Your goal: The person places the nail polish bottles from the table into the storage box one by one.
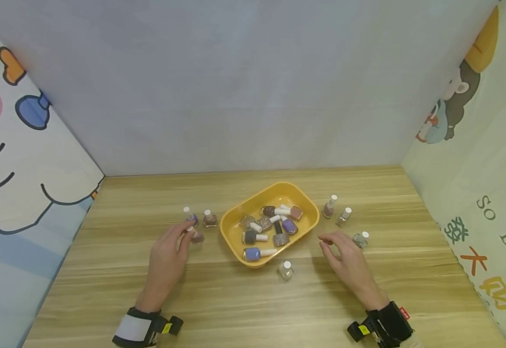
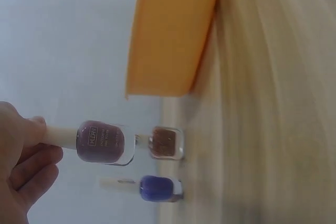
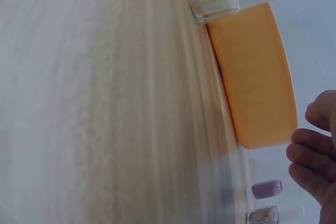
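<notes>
My left hand (image 1: 166, 258) pinches the white cap of a mauve nail polish bottle (image 2: 102, 142), which hangs above the table with its glass end down. Just behind it stand a purple nail polish bottle (image 1: 194, 220) and a brown one (image 1: 210, 221). Between the hands sits a yellow plastic basket (image 1: 225, 231) with several nail polish bottles lying in it. On the basket's right, my right hand (image 1: 349, 263) hovers over the table with bent, relaxed fingers and holds nothing. Close to its knuckles is a greenish nail polish bottle (image 1: 359, 240).
A pale cream nail polish bottle (image 1: 285, 272) stands in front of the basket. Behind my right hand stand a mauve bottle (image 1: 328, 210) and a glittery bottle (image 1: 343, 219). A grey backdrop (image 1: 253, 96) and printed side panels (image 1: 466, 183) border the wooden table (image 1: 253, 309).
</notes>
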Available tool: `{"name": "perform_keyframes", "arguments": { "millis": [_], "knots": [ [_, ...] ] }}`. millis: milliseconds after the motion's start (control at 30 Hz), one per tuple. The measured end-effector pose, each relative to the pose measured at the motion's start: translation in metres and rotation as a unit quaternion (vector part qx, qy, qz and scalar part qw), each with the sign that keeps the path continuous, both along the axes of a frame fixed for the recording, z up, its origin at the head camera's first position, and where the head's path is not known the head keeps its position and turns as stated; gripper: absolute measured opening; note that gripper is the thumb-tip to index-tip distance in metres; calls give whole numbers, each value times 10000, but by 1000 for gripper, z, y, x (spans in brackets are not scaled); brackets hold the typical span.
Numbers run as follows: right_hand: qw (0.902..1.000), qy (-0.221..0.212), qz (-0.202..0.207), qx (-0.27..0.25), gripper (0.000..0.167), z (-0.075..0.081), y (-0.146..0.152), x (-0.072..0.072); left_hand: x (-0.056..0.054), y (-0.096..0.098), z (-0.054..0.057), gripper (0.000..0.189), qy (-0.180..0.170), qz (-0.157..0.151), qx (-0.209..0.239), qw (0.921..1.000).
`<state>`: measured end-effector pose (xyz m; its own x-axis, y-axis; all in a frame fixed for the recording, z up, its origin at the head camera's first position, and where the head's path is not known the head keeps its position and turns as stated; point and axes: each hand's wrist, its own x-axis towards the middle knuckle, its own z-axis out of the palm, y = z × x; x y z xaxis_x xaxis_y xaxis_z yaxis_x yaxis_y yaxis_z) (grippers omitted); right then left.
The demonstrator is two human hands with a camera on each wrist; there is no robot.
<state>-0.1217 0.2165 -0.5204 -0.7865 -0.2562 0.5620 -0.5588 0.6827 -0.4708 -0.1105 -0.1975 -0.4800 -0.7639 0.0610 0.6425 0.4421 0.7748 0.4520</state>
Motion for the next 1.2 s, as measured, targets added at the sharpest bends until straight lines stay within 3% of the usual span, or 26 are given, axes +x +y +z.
{"name": "perform_keyframes", "arguments": {
  "millis": [200, 400, 567, 900, 1200],
  "knots": [
    [10000, -17, -11, -5, 24, 0, 0, 0, -2, 10, 17, 31, 460, -278, -64, 9985],
    [10000, -56, -40, -8, 24, -1, 1, 0, -5, 22, 38, 29, 623, -542, -174, 9964],
    [10000, -58, -56, 25, 23, -1, 2, 0, -7, 34, 47, 27, 757, -806, -297, 9934],
    [9999, -116, -67, 16, 23, -3, 2, 2, -15, 61, 47, 28, 760, -1462, -665, 9841],
    [10000, -70, 4, -13, 22, -4, 1, 4, -25, 76, 39, 36, -122, -1845, -1467, 9717]
  ]
}}
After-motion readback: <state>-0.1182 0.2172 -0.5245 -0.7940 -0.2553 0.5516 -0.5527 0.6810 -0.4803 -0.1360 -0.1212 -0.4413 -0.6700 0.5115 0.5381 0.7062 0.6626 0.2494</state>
